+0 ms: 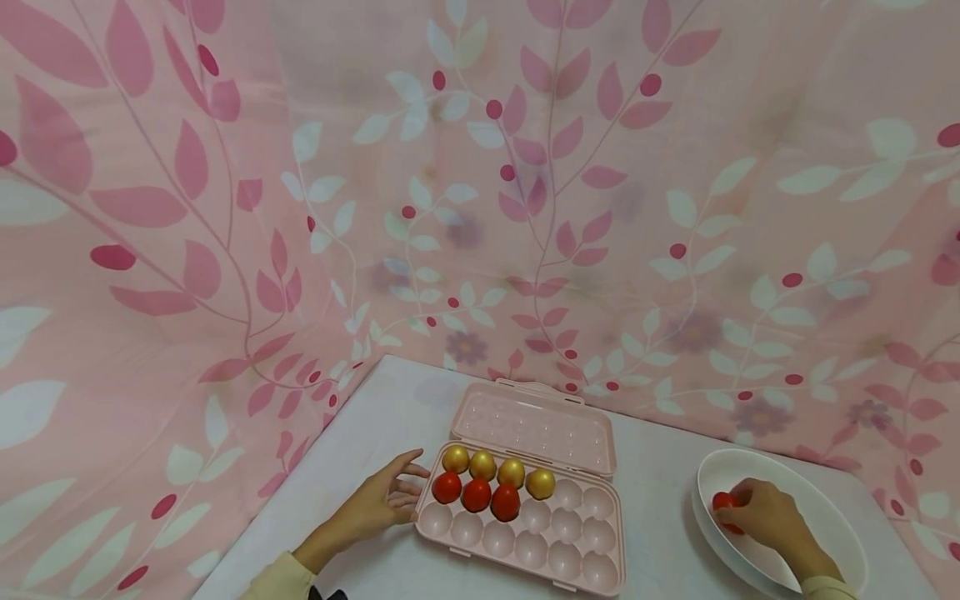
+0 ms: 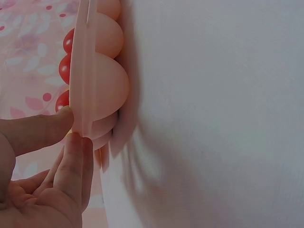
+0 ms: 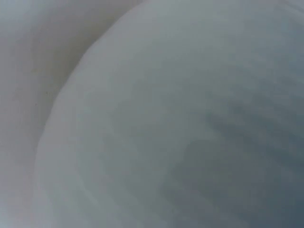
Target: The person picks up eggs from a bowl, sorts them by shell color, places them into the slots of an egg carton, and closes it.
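Observation:
A pink plastic egg box (image 1: 517, 546) lies with its lid folded back on the white table. Several golden eggs (image 1: 483, 465) fill part of its far row, and three red eggs (image 1: 476, 495) sit at the left of the middle row. My left hand (image 1: 384, 497) is at the box's left end; in the left wrist view the thumb and fingertips (image 2: 66, 116) pinch its rim. Over at the right, my right hand (image 1: 772, 521) holds a red egg (image 1: 726, 510) inside a white bowl (image 1: 832, 542). The right wrist view is blurred and shows only the bowl's pale side.
The box's lid (image 1: 536, 421) lies flat behind the cups. White cloth covers the table (image 1: 652, 500), with the bowl to the right of the box. Pink leaf-patterned curtains (image 1: 480, 250) stand close behind and along the left side.

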The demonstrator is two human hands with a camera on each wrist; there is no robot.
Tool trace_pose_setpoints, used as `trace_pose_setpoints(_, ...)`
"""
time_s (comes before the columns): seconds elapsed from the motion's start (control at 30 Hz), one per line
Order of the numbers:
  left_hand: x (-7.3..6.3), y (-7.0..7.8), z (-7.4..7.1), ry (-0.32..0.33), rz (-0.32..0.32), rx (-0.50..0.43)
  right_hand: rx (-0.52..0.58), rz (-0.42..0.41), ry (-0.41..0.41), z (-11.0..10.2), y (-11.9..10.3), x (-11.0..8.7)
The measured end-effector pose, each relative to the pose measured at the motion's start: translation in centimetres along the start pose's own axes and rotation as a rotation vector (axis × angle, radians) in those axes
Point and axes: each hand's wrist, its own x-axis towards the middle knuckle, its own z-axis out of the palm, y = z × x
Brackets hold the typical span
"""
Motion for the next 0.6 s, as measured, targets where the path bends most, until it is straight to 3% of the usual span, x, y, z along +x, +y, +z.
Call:
trace_pose_setpoints(0.23,0.2,0.0,0.0,-0.003,0.003,0.023,-0.01,-0.097,0.12,-0.6,-0.9,-0.5)
trace_pose_setpoints(0.53,0.1,-0.3,0.0,0.009,-0.001,0.061,0.015,-0.265,0.413,-1.2,-4.2,-1.8)
trace_pose_setpoints(0.6,0.1,-0.3,0.0,0.009,-0.004,0.062,0.033,-0.291,0.444,-1.4,-5.4,-2.0)
